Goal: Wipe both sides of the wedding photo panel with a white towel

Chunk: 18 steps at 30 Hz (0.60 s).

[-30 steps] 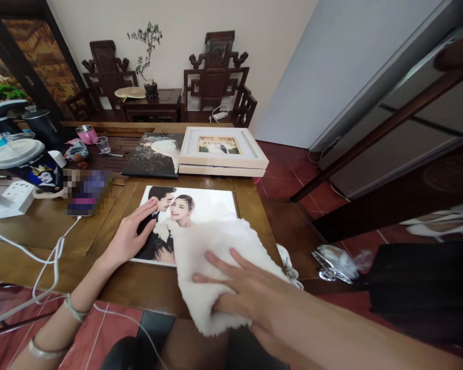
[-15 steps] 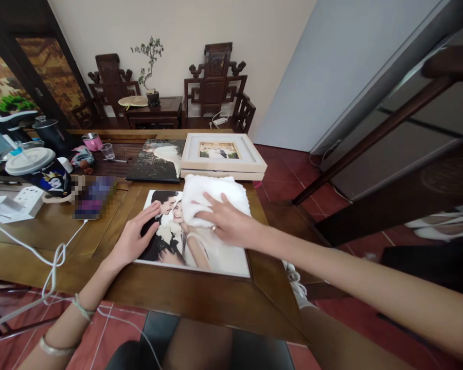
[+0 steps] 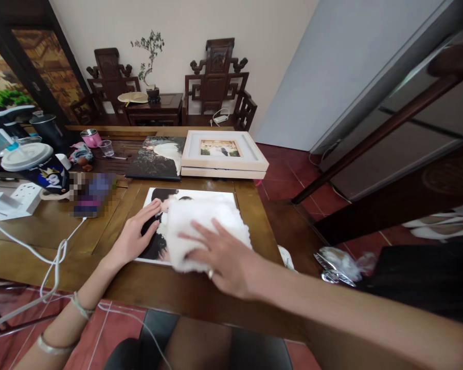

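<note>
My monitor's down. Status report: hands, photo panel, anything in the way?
Right hand spread on white cloth, cloth over photo panel. Left hand on panel's left part. Cloth hides much of the image; framed picture beyond, apart from both hands.

Goes bare along the left forearm (image 3: 96, 285) and the right forearm (image 3: 332, 303), both slim and narrowing smoothly toward the left hand (image 3: 133, 239) and the right hand (image 3: 227, 257), with long, slender fingers (image 3: 144, 210). Wears two loops on the left side: nearer the wrist a green bangle (image 3: 81, 309), pale, thin and slightly loose; farther up toward the elbow a grey bangle (image 3: 52, 349), smooth, whitish and faintly glossy. Adds on the right a ring (image 3: 210, 275), small, bright and metallic-looking, on a digit hard to identify. Shows at the lower edge a dark rounded shape (image 3: 121, 355), perhaps clothing or seat, impossible to tell.
</note>
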Available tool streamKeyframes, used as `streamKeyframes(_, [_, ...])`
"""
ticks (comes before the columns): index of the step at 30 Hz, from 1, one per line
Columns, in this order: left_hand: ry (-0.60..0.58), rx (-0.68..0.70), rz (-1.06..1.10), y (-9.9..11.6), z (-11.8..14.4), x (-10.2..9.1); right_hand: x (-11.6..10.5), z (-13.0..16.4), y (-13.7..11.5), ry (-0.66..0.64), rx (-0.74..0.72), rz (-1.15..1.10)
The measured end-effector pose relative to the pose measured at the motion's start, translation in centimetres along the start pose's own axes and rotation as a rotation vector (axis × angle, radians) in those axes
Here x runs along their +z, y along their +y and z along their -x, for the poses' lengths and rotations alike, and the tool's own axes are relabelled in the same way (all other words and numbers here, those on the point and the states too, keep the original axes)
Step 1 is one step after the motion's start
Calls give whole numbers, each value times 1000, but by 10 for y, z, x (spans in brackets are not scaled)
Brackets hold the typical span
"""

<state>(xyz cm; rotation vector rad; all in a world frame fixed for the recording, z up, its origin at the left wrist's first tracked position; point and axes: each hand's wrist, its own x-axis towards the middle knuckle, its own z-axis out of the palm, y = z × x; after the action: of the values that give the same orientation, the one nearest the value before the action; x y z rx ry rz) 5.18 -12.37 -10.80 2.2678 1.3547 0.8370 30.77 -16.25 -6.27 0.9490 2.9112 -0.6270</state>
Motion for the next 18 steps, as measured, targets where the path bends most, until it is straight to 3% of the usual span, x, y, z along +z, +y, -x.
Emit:
streamKeyframes(5, [18,3,4,0,0,1,-22,-28,65,168,90,105])
streamKeyframes(8, [17,0,9,0,0,0,-26,-36,76,175,119,151])
streamKeyframes(11, [19,-8,4,0,0,0,-22,-35,59,140,147,167])
streamKeyframes(14, [21,-9,2,-1,0,0,-11,-24,23,42,160,166])
streamKeyframes(18, [11,-18,7,1,-1,0,7,4,-29,-55,43,67])
